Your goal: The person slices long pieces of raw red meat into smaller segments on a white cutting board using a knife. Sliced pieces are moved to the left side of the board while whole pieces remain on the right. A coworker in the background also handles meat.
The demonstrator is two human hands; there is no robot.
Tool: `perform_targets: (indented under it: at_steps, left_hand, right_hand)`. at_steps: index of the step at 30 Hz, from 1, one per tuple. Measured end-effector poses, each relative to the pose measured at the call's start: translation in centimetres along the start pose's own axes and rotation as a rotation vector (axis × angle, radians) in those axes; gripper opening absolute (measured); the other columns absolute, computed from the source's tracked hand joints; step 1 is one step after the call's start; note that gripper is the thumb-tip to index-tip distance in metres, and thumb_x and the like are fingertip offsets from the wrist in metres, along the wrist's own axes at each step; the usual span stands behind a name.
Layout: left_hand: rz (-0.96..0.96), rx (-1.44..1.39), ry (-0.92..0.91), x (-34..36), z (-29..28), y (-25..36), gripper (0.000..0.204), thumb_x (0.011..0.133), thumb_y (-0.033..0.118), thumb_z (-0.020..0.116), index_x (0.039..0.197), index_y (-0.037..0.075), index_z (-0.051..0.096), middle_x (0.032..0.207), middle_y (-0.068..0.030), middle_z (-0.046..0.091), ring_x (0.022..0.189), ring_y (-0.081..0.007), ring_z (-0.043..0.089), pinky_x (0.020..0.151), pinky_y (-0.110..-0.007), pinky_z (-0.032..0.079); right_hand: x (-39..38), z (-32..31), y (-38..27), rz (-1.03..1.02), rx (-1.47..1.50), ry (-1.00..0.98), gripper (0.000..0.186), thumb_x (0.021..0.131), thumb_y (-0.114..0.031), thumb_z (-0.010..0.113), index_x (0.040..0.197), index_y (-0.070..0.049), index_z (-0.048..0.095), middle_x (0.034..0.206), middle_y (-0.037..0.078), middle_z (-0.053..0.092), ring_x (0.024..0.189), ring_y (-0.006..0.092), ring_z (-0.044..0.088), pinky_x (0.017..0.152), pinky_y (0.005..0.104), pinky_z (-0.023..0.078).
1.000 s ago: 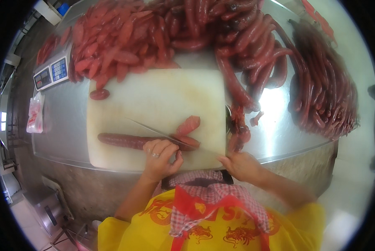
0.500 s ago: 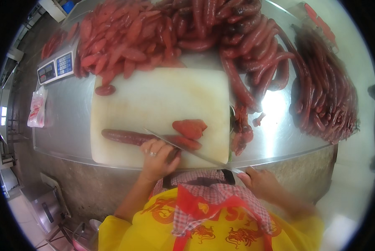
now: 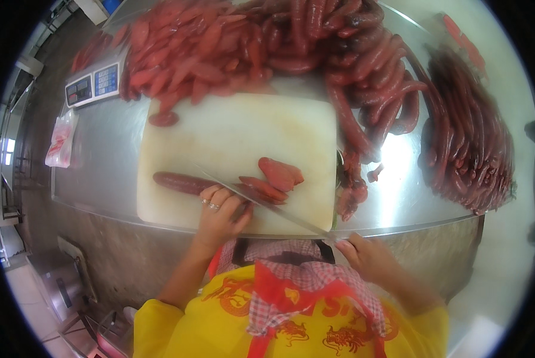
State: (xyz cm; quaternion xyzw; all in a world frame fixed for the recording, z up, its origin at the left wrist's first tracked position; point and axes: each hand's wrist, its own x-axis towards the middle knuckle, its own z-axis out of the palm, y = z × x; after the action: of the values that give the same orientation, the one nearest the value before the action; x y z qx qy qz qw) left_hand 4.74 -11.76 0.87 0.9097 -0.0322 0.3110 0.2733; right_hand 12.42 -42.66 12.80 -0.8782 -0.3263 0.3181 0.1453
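Head view: sausage (image 3: 181, 182) lies toward 8 o'clock on cutting board (image 3: 237, 128); left hand (image 3: 221, 216) grip clasps it beside knife (image 3: 303, 222); right hand (image 3: 366, 255) grip holds knife, tip toward 10 o'clock. Sausage likely light, firm-skinned, slippery; best pinned from above, fingertips curled back

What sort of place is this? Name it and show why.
Probably a sausage shop or meat workroom, judging by the heaped dark-red sausages, the keypad scale and the white cutting board.
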Motion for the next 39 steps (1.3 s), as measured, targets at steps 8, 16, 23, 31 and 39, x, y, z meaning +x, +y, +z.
perform_targets:
  at_steps: [8,16,23,31,39]
  left_hand:
    - [-0.068,-0.087,-0.036,0.1,0.3,-0.3,0.026,0.068,0.009,0.077,0.091,0.013,0.065,0.095,-0.0024,0.059,0.09,-0.025,0.054,0.081,-0.038,0.04]
    - [0.028,0.022,-0.001,-0.8,-0.8,-1.0,0.027,0.068,0.008,0.076,0.093,0.012,0.064,0.098,-0.0045,0.059,0.092,-0.0264,0.054,0.081,-0.039,0.04]
    - [-0.039,-0.035,-0.032,-0.6,-0.9,-1.3,0.032,0.065,0.005,0.078,0.093,0.011,0.064,0.096,-0.0067,0.06,0.09,-0.0283,0.055,0.081,-0.038,0.041]
    - [0.016,-0.01,-0.014,-0.7,-1.9,-1.7,0.034,0.065,0.004,0.079,0.095,0.01,0.064,0.096,-0.0064,0.06,0.089,-0.028,0.055,0.08,-0.039,0.043]
    - [0.003,-0.024,-0.023,-0.7,-3.2,-3.2,0.033,0.064,0.006,0.077,0.094,0.009,0.064,0.097,-0.008,0.06,0.089,-0.0296,0.055,0.082,-0.041,0.042]
  right_hand:
    - [7.0,3.2,-1.5,0.102,0.093,0.026,0.056,0.1,-0.048,0.043,0.085,0.003,0.062,0.071,0.027,0.063,0.069,0.047,0.063,0.063,0.0508,0.052]
    - [5.7,1.9,-3.2,0.107,0.162,0.053,0.051,0.1,-0.046,0.046,0.086,0.0,0.063,0.072,0.025,0.064,0.069,0.0443,0.064,0.061,0.0504,0.051]
    - [1.4,1.2,-2.4,0.07,0.068,0.065,0.048,0.101,-0.041,0.048,0.083,0.001,0.061,0.066,0.023,0.061,0.066,0.0441,0.063,0.058,0.0487,0.05]
    - [12.0,6.2,-5.3,-0.043,0.11,0.212,0.059,0.099,-0.051,0.042,0.078,0.001,0.061,0.069,0.025,0.063,0.068,0.0449,0.063,0.064,0.0509,0.051]
    - [0.9,1.7,-3.3,0.17,0.067,0.055,0.051,0.098,-0.046,0.052,0.079,0.001,0.061,0.066,0.025,0.062,0.067,0.0461,0.063,0.06,0.0501,0.05]
